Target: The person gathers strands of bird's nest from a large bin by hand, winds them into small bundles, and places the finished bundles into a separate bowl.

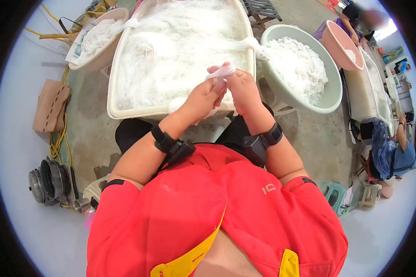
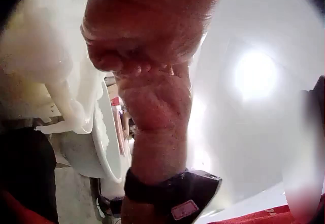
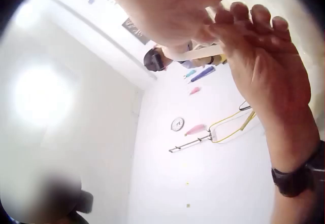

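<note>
In the head view both hands meet above the near edge of a large white tub [image 1: 113, 99] filled with white stringy fibre [image 1: 171, 51]. A stretched white strand [image 1: 223, 71] runs across their fingers. My left hand [image 1: 204, 99] and right hand [image 1: 245, 90] both pinch this strand, palms turned toward each other. The left wrist view has my left hand [image 2: 147, 21] large at the top, in front of my right hand [image 2: 157, 102]. In the right wrist view, a pale strip [image 3: 203, 52] lies between my right hand [image 3: 162, 11] and the curled fingers of my left hand [image 3: 269, 72].
A green basin [image 1: 335, 94] of white clumps stands right of the tub, and another basin [image 1: 99, 62] of white fibre at left. Fibre bundles cross the tub's rims toward both. Farther right are a pink basin [image 1: 339, 48] and other people. Pots [image 1: 55, 177] stand at lower left.
</note>
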`<action>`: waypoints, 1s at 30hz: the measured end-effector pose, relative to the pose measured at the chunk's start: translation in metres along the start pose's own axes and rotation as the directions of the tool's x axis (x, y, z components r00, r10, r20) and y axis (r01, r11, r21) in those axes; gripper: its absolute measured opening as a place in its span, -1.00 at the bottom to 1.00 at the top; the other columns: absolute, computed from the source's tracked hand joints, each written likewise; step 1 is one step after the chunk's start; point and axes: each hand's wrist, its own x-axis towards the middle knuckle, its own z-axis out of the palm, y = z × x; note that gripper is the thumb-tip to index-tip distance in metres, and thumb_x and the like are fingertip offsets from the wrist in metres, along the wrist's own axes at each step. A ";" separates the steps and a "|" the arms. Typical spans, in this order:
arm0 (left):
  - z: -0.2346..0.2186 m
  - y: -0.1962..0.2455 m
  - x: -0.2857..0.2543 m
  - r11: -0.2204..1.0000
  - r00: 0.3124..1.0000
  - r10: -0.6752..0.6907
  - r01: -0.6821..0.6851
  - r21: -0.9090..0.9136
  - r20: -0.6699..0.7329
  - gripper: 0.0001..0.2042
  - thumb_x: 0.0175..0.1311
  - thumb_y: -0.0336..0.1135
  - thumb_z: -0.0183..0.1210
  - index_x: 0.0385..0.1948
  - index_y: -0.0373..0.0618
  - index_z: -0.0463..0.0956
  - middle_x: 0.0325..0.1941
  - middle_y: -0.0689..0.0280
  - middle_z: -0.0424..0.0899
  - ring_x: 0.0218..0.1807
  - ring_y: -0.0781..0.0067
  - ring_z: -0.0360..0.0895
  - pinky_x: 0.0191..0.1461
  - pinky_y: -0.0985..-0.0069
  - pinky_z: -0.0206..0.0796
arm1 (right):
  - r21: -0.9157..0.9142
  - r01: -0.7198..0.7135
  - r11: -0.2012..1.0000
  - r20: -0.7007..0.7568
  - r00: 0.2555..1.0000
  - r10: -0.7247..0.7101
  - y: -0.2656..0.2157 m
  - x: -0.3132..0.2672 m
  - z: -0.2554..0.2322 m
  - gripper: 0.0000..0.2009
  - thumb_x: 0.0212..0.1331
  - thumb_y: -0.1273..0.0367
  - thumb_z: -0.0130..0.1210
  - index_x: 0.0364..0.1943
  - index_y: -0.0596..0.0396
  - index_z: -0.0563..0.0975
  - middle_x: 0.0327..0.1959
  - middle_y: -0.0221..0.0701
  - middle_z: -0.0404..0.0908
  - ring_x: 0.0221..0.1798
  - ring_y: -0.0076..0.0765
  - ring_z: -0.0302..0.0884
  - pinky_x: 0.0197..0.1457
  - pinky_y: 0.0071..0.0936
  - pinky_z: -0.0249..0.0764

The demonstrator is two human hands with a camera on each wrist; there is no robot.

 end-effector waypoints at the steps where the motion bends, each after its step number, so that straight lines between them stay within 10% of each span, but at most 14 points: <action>1: -0.002 -0.001 -0.002 0.996 0.998 0.005 0.000 -0.085 0.067 -0.77 0.37 -0.15 -0.12 -0.33 -0.13 0.32 -0.56 0.40 0.32 -0.58 0.62 0.19 -0.52 0.65 0.11 | 0.088 -0.005 0.996 0.015 1.000 0.003 0.000 0.000 0.001 -0.68 0.24 0.30 -0.09 -0.12 0.27 0.53 -0.13 -0.33 0.60 -0.35 -0.54 0.49 -0.22 -0.61 0.40; 2: 0.010 0.016 -0.011 0.960 0.991 -0.126 0.135 -0.247 0.049 -0.78 0.39 -0.18 -0.17 -0.45 -0.05 0.26 -0.61 0.45 0.20 -0.60 0.66 0.11 -0.56 0.70 0.00 | 0.253 -0.024 0.967 0.014 1.000 0.021 0.008 0.004 0.002 -0.70 0.27 0.30 -0.10 -0.17 0.30 0.51 -0.44 -0.35 0.57 -0.52 -0.52 0.46 -0.46 -0.59 0.40; 5: -0.001 0.034 -0.022 0.699 0.898 -0.159 0.396 -0.595 0.410 -0.79 0.38 -0.21 -0.17 -0.45 -0.06 0.27 -0.60 0.44 0.21 -0.59 0.65 0.13 -0.56 0.71 0.00 | 0.495 0.090 0.864 -0.148 0.989 -0.018 0.012 0.012 0.012 -0.69 0.26 0.31 -0.09 -0.11 0.31 0.49 -0.30 -0.38 0.57 -0.48 -0.55 0.46 -0.46 -0.61 0.39; 6: -0.007 0.039 -0.022 0.725 0.914 -0.169 0.368 -0.582 0.368 -0.80 0.36 -0.20 -0.12 -0.42 -0.07 0.32 -0.61 0.46 0.22 -0.60 0.64 0.13 -0.55 0.73 -0.02 | 0.441 0.070 0.895 0.021 0.996 -0.088 0.021 0.017 -0.006 -0.70 0.23 0.29 -0.05 -0.14 0.27 0.52 -0.19 -0.41 0.54 -0.39 -0.58 0.46 -0.37 -0.64 0.38; 9: -0.026 0.040 -0.014 0.999 0.997 -0.030 0.032 0.029 -0.069 -0.78 0.35 -0.18 -0.09 -0.37 -0.12 0.38 -0.58 0.48 0.31 -0.56 0.64 0.20 -0.50 0.71 0.05 | -0.039 -0.020 0.999 0.102 0.994 0.024 0.002 0.013 -0.009 -0.74 0.17 0.28 0.04 -0.27 0.22 0.57 -0.15 -0.37 0.52 -0.28 -0.51 0.45 -0.25 -0.60 0.37; 10: -0.034 0.044 -0.012 0.821 0.978 0.182 -0.095 0.563 -0.100 -0.72 0.36 -0.13 -0.09 -0.33 -0.17 0.42 -0.50 0.50 0.41 -0.50 0.61 0.28 -0.40 0.64 0.18 | -0.179 -0.002 0.984 0.117 0.993 0.023 0.000 0.013 -0.009 -0.75 0.14 0.28 0.07 -0.32 0.22 0.58 -0.14 -0.35 0.52 -0.24 -0.48 0.45 -0.21 -0.58 0.37; 13: -0.035 0.053 -0.010 0.671 0.950 0.302 -0.152 0.726 -0.080 -0.68 0.37 -0.11 -0.12 -0.36 -0.19 0.44 -0.41 0.46 0.47 -0.40 0.56 0.34 -0.24 0.56 0.26 | -0.467 0.235 0.853 0.196 0.968 -0.160 0.002 0.017 0.000 -0.77 0.03 0.29 0.19 -0.44 0.22 0.59 -0.13 -0.31 0.51 -0.15 -0.38 0.44 -0.11 -0.51 0.36; 16: -0.019 0.037 -0.004 0.870 0.863 0.447 -0.357 0.342 -0.237 -0.69 0.37 -0.09 -0.11 -0.27 -0.18 0.42 -0.30 0.39 0.47 -0.31 0.51 0.34 -0.13 0.55 0.24 | -0.284 0.274 0.919 0.123 0.961 -0.249 0.001 0.020 0.006 -0.77 0.00 0.27 0.21 -0.50 0.20 0.59 -0.09 -0.20 0.46 -0.12 -0.32 0.45 -0.07 -0.49 0.36; 19: -0.007 0.022 -0.005 0.903 0.957 0.231 -0.278 -0.327 -0.175 -0.67 0.35 -0.08 -0.06 -0.13 -0.19 0.36 -0.20 0.36 0.43 -0.27 0.54 0.31 -0.11 0.59 0.21 | -0.090 0.236 0.968 0.019 0.972 -0.235 0.006 0.031 -0.003 -0.80 0.09 0.28 0.12 -0.43 0.15 0.56 -0.17 -0.30 0.46 -0.20 -0.45 0.43 -0.20 -0.54 0.37; 21: -0.005 0.017 -0.014 0.951 0.987 0.153 -0.159 -0.267 -0.040 -0.61 0.31 -0.07 -0.02 -0.01 -0.18 0.30 -0.16 0.38 0.39 -0.31 0.59 0.25 -0.15 0.61 0.18 | 0.278 0.021 0.960 -0.047 0.999 -0.008 -0.004 0.031 -0.009 -0.83 0.13 0.29 0.08 -0.37 0.11 0.53 -0.21 -0.40 0.46 -0.25 -0.52 0.41 -0.26 -0.59 0.35; 24: 0.001 0.029 -0.027 0.989 0.984 0.024 0.002 -0.149 0.174 -0.60 0.30 -0.08 -0.03 0.02 -0.18 0.29 -0.21 0.41 0.36 -0.32 0.60 0.24 -0.21 0.64 0.17 | 0.414 0.151 0.898 -0.107 0.987 -0.117 -0.002 0.036 -0.015 -0.88 0.25 0.30 -0.01 -0.26 0.01 0.43 -0.35 -0.51 0.44 -0.37 -0.57 0.37 -0.38 -0.58 0.32; 27: 0.007 0.016 -0.023 0.979 0.994 0.073 -0.057 -0.198 0.077 -0.68 0.29 -0.14 -0.08 -0.11 -0.22 0.37 -0.34 0.39 0.39 -0.39 0.57 0.25 -0.29 0.62 0.17 | 0.588 0.108 0.801 -0.113 0.992 -0.052 -0.006 0.029 -0.003 -0.90 0.30 0.26 -0.10 -0.29 -0.08 0.33 -0.41 -0.46 0.39 -0.50 -0.57 0.25 -0.48 -0.58 0.25; 30: -0.016 -0.010 -0.014 0.929 0.987 0.133 -0.157 0.335 0.095 -0.75 0.24 -0.23 -0.15 -0.40 -0.23 0.41 -0.50 0.35 0.40 -0.45 0.52 0.26 -0.32 0.56 0.17 | 0.717 -0.044 0.696 0.080 0.997 -0.019 -0.001 0.024 -0.011 -0.85 0.33 0.25 -0.16 -0.39 -0.11 0.26 -0.52 -0.50 0.33 -0.58 -0.60 0.18 -0.57 -0.64 0.15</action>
